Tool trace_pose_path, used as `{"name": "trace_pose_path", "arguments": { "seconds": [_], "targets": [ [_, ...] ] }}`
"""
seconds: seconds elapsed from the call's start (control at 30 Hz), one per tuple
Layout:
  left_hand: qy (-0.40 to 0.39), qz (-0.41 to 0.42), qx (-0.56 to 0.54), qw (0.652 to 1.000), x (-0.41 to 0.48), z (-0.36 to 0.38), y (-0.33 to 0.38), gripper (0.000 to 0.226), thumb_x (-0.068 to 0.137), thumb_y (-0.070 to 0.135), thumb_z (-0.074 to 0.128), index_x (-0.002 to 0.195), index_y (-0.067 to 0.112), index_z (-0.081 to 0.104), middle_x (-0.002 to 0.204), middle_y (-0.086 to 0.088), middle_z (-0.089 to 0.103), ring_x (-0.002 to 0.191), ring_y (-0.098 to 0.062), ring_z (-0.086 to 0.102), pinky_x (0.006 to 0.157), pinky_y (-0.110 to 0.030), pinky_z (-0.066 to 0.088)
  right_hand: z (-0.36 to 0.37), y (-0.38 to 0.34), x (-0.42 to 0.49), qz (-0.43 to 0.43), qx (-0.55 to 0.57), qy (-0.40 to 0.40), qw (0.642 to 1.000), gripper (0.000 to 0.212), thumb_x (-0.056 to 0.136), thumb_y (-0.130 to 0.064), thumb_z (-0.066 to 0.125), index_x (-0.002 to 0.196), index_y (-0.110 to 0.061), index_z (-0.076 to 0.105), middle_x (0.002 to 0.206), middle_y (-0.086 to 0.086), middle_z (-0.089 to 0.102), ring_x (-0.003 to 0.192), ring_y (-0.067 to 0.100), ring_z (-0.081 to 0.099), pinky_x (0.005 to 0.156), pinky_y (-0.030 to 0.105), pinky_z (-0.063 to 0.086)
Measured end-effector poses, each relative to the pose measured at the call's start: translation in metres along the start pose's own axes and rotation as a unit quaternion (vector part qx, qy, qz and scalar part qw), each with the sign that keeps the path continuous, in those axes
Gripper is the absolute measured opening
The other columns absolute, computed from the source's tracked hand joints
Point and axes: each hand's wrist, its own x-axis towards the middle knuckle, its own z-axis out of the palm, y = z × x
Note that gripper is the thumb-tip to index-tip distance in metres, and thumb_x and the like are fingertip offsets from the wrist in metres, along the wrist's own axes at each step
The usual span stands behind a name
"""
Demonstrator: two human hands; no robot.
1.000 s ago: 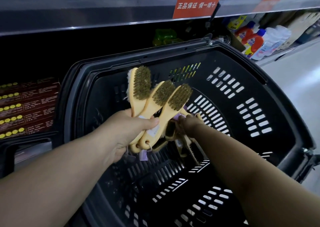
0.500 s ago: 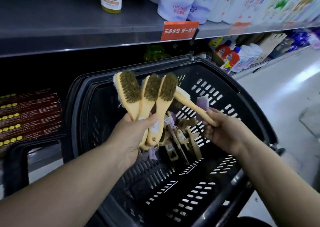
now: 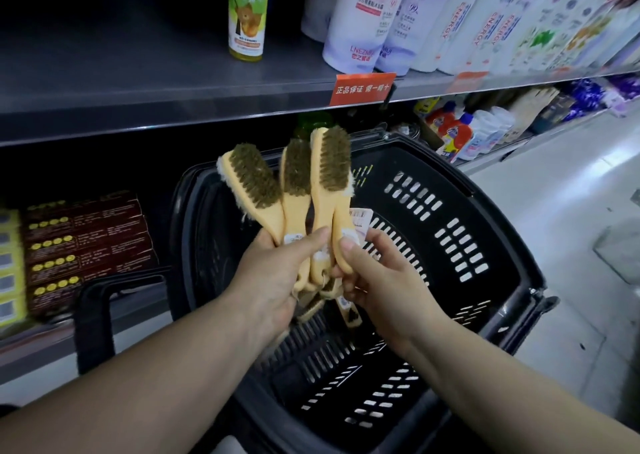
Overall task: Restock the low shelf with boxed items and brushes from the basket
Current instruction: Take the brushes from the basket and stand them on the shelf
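Black plastic, slotted all over, makes up the basket (image 3: 460, 245), which sits tipped toward the shelving and fills the near ground beneath two bare forearms. Its base holds a few more brushes (image 3: 348, 311), mostly hidden under the hands, so their number cannot be told. Over the basket, the left hand (image 3: 273, 280) is clenched around the pale wooden handles of three brushes (image 3: 298, 183), thumb pressed across them. They fan upward with dark bristles facing the camera. The right hand (image 3: 381, 280) pinches the handle of a fourth brush (image 3: 341, 242) between thumb and fingers, pressed right against the fanned bunch. Its head is tucked behind the rightmost of the three, with only a whitish fringe showing. A paper tag (image 3: 360, 219) sticks out by the right fingertips.

Left of the basket stands its black handle (image 3: 93, 322). Behind that, the low shelf (image 3: 34, 346) holds stacked dark red boxes (image 3: 86, 245), with yellow ones cut off at the frame edge. Farther up, the upper shelf (image 3: 138, 100) carries an orange sign (image 3: 362, 89), a yellow bottle (image 3: 246, 13) and white bottles (image 3: 363, 20), whose tops are cropped.
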Motion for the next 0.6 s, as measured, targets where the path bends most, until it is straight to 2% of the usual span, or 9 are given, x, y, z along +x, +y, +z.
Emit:
{"name": "trace_pose_path", "arguments": {
  "seconds": [0.1,0.23,0.37,0.47,0.6],
  "targets": [
    [-0.002,0.006,0.022,1.0,0.001,-0.004,0.003,0.027,0.079,0.012,0.071,0.104,0.019,0.065,0.09,-0.01,0.075,0.068,-0.024,0.069,0.052,-0.029,0.052,0.002,0.003,0.001,-0.038,-0.052,-0.011,0.998,0.029,0.082,-0.028,0.063,0.108,-0.015,0.055,0.06,-0.003,0.062,0.051,0.004,0.054,0.051,0.017,0.045],
    [-0.019,0.002,0.052,0.998,0.0,-0.006,0.005,0.041,0.072,0.016,0.077,0.111,0.015,0.063,0.086,-0.014,0.073,0.055,-0.022,0.064,0.041,-0.021,0.044,0.002,0.003,0.005,-0.08,-0.098,-0.033,0.991,0.026,0.086,-0.02,0.061,0.106,-0.01,0.05,0.059,0.0,0.06,0.05,0.005,0.054,0.048,0.014,0.043],
    [-0.005,-0.007,0.077,0.997,0.001,-0.009,0.006,0.049,0.062,0.016,0.082,0.108,0.014,0.064,0.084,-0.011,0.073,0.056,-0.021,0.065,0.04,-0.021,0.045,0.002,0.006,0.007,-0.09,-0.149,-0.058,0.983,0.035,0.081,-0.041,0.056,0.098,-0.011,0.047,0.06,0.0,0.063,0.054,0.008,0.056,0.05,0.016,0.045],
    [-0.02,-0.012,0.086,0.996,0.002,-0.01,0.008,0.048,0.058,0.016,0.083,0.102,0.013,0.067,0.082,-0.011,0.074,0.06,-0.024,0.067,0.046,-0.026,0.051,0.0,0.009,0.01,-0.082,-0.183,-0.056,0.978,0.035,0.092,-0.047,0.047,0.095,-0.012,0.047,0.062,0.001,0.061,0.056,0.013,0.058,0.052,0.02,0.046],
    [-0.028,-0.014,0.101,0.994,0.002,-0.007,0.008,0.028,0.067,0.013,0.079,0.093,0.014,0.07,0.081,-0.017,0.073,0.06,-0.028,0.066,0.049,-0.028,0.045,-0.004,0.006,0.013,-0.063,-0.215,-0.049,0.973,0.033,0.088,-0.052,0.042,0.086,-0.02,0.049,0.06,-0.002,0.058,0.057,0.011,0.056,0.055,0.024,0.045]
  ]
}}
